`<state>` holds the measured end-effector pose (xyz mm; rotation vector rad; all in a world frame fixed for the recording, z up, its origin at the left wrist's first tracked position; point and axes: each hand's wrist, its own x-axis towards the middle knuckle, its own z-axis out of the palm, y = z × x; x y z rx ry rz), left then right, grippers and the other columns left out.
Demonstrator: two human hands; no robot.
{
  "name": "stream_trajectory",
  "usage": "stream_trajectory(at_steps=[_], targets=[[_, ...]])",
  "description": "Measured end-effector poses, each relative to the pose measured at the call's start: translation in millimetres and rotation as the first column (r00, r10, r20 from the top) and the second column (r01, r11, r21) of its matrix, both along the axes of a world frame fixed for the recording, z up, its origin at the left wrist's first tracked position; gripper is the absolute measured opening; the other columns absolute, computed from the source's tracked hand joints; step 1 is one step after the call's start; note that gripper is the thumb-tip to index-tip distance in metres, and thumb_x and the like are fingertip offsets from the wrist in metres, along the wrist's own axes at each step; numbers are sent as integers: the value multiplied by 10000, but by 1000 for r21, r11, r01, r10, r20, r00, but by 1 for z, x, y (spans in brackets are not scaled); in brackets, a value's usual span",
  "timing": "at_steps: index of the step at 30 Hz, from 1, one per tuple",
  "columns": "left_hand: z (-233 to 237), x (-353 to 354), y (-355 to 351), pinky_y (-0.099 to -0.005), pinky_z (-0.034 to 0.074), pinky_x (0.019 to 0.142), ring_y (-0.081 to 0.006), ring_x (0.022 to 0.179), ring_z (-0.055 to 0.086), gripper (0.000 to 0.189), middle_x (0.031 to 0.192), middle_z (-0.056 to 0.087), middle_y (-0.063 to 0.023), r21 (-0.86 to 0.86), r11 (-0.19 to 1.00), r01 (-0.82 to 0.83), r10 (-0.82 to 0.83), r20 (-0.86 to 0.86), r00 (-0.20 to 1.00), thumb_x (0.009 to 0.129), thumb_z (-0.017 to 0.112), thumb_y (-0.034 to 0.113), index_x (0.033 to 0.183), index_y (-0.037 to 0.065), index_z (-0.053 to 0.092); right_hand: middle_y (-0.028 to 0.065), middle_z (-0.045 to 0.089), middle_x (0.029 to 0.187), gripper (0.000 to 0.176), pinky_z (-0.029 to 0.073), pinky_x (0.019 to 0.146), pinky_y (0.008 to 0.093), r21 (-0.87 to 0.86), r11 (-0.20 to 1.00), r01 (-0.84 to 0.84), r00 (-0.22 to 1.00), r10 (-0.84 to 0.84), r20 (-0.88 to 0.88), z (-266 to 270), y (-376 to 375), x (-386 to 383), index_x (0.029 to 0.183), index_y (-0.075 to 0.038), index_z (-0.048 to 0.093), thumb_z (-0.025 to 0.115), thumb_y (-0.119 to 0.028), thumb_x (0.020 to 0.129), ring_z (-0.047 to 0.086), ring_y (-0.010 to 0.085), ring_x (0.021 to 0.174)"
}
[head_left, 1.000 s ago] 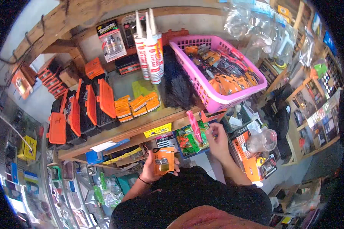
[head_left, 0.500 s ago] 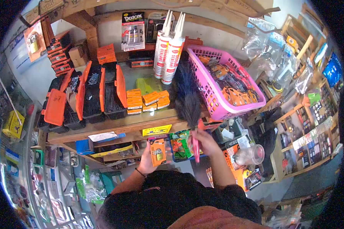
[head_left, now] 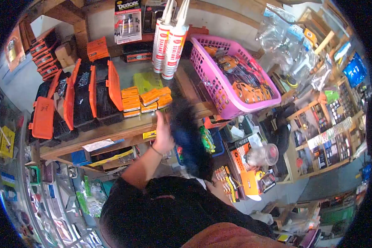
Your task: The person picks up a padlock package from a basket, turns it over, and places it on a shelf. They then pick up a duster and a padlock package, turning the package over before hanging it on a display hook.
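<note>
My left hand is raised at the shelf's front edge with its thumb up, just below small orange boxes. Its fingers are partly hidden behind a dark feather duster, so whether they hold anything cannot be seen. The duster is blurred by motion and runs from the shelf edge down to my right hand, which is closed round its lower end close to my body. The duster's pink handle is out of sight. Two white sealant tubes stand upright on the shelf behind the boxes.
A pink basket full of orange-carded packages sits on the right of the shelf. Black bins with orange lids line its left. At the lower right are a clear jar and orange packs. Glass shelving stands at the left.
My right hand has moved down towards my body, and the duster has swung down off the shelf. My left hand has risen; the orange padlock package it held no longer shows. The view has shifted.
</note>
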<state>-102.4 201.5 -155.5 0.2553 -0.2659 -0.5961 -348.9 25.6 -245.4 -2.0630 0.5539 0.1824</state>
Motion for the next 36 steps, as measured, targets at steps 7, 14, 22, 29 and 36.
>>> stream_trajectory(at_steps=[7,14,22,29,36], targets=[[-17,72,-25,-459,391,901,-263,1076,484,695,1244,452,-102,-405,866,292,-257,140,956,794,334,646,1237,114,403,33,493,551,178,347,442,279,233,972,30,994,-53,91,13,10,30,806,-24,539,523,-197,845,428,104,470],[25,55,-15,-520,393,875,-384,1042,483,868,1204,448,-193,-116,930,349,-326,182,928,723,342,727,1286,66,332,-22,415,503,194,295,365,232,224,974,37,985,-72,154,10,22,38,711,-56,473,490,-169,867,369,77,390],[20,45,-17,-432,419,885,-309,1075,489,819,1217,461,-155,-30,990,137,-135,60,989,779,292,679,1283,35,322,16,501,539,186,341,425,293,191,980,62,998,-65,7,-3,9,26,860,-5,570,543,-186,824,435,117,440],[18,47,-11,-466,434,846,-363,996,522,868,1179,477,-177,-169,922,348,-302,244,921,728,338,723,1277,51,341,21,483,546,159,348,438,285,390,911,135,991,-133,-34,6,12,30,824,-9,554,512,-161,837,448,106,473],[11,57,-16,-481,404,882,-410,1027,492,820,1192,468,-206,-268,852,449,-356,334,873,754,313,701,1290,81,330,-5,474,543,160,343,458,269,248,969,13,999,-25,46,-7,14,24,865,-17,571,523,-167,837,421,91,487]])
